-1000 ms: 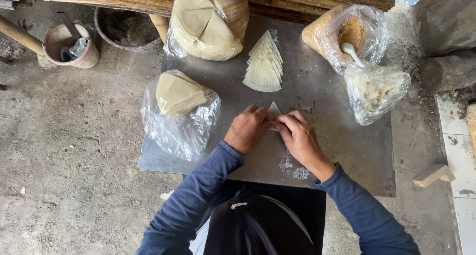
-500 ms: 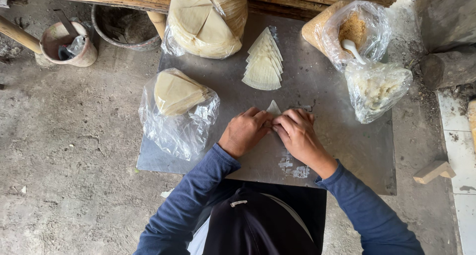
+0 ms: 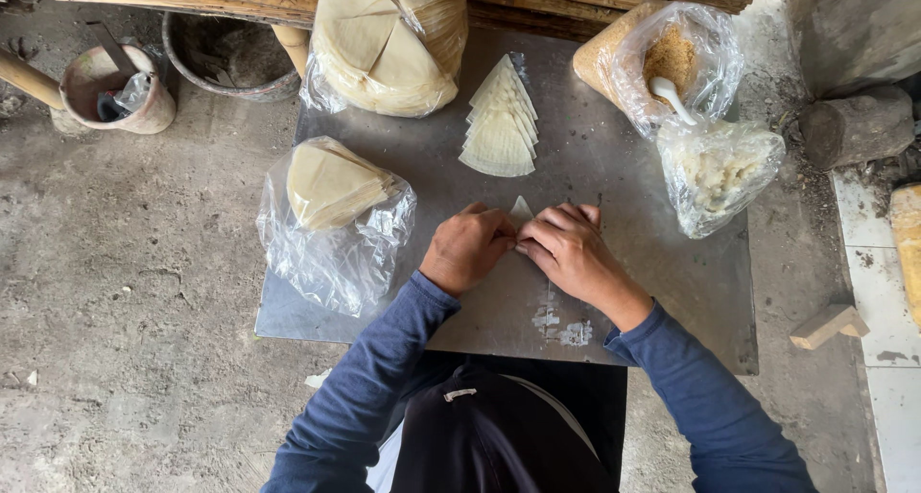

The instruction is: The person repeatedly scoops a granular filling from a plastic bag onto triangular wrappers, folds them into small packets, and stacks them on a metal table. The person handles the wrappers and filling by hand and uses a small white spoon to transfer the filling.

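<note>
A small pale dough wrapper (image 3: pixel 520 210) lies folded into a triangle on the grey metal sheet (image 3: pixel 614 167); only its tip shows between my hands. My left hand (image 3: pixel 467 248) pinches its left side, fingers curled. My right hand (image 3: pixel 568 250) presses and grips its right side. Just beyond, a row of folded triangular wrappers (image 3: pixel 499 124) lies overlapped on the sheet.
A clear bag with wedge-cut wrappers (image 3: pixel 331 196) lies left. A big bagged stack of wrappers (image 3: pixel 389 42) sits at the back. At the right stand a bag of brown crumbs with a white spoon (image 3: pixel 672 66) and a bag of white filling (image 3: pixel 720 172). A pot (image 3: pixel 115 90) stands far left.
Both hands stay on the wrapper, with small finger shifts as they fold it. The view has moved slightly; nothing else has moved.
</note>
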